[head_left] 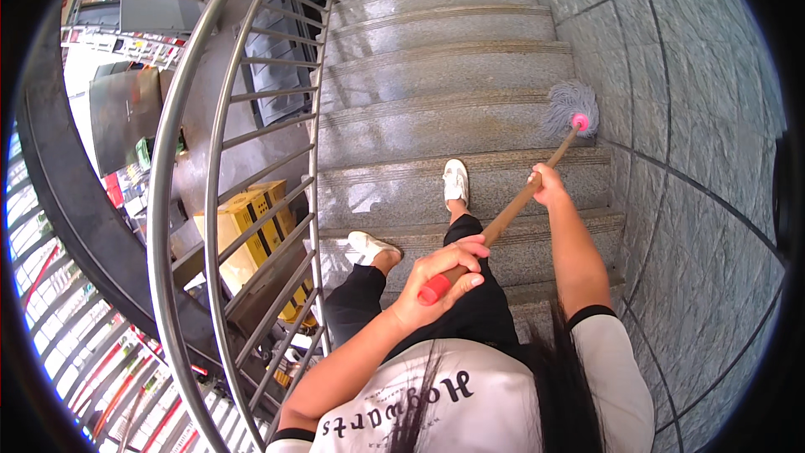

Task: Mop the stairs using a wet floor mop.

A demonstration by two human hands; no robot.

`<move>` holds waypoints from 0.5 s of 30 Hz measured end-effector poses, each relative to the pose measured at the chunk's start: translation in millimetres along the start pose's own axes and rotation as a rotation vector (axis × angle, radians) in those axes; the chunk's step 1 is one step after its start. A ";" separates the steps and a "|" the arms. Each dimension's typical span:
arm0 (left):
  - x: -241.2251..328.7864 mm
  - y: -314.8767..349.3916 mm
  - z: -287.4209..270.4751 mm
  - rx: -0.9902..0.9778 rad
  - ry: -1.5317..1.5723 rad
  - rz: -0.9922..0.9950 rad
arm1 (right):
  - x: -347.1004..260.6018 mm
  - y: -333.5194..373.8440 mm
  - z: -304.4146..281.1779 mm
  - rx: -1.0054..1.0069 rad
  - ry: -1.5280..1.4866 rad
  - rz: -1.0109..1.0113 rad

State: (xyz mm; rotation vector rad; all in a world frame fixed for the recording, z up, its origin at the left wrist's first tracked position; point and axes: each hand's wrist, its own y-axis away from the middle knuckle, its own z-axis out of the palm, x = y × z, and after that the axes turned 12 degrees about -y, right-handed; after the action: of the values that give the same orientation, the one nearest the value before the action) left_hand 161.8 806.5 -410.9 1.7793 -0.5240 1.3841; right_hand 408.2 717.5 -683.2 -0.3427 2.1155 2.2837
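Note:
A mop [515,208] with a long wooden handle slants from my waist up to the right. My left hand [442,279] wraps round its top end, just behind a red cap. Farther down the handle, my right hand [549,184] is closed on the wood. The grey string mop head [573,106], with a pink socket at its middle, lies on a stone step beside the tiled wall. My feet in white shoes [455,182] stand on two different steps below it.
Granite stairs [436,71] rise ahead with grooved edges. A metal railing [220,130] runs along the left, with a yellow box [251,231] and dark panels beyond it. On the right stands a grey tiled wall [679,92]. Some treads look wet and shiny.

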 end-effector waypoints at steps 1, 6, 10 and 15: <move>1.7 8.6 -11.4 0.014 -0.021 -0.009 | 15.1 5.2 7.1 0.013 -0.023 0.019; 32.4 96.6 -92.2 0.185 -0.117 -0.147 | 136.0 58.2 79.9 -0.115 0.127 0.105; 87.7 167.0 -132.5 0.408 -0.259 -0.240 | 245.0 110.1 136.4 -0.306 0.239 0.352; 126.5 180.6 -121.6 0.630 -0.617 -0.305 | 337.4 142.7 191.9 -0.406 0.455 0.659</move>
State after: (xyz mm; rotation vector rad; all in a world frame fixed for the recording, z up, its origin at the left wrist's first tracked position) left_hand -4.2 815.0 -221.7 2.6911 -0.0991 0.8086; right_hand 27.4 846.8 -586.6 -0.1939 2.1640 3.3105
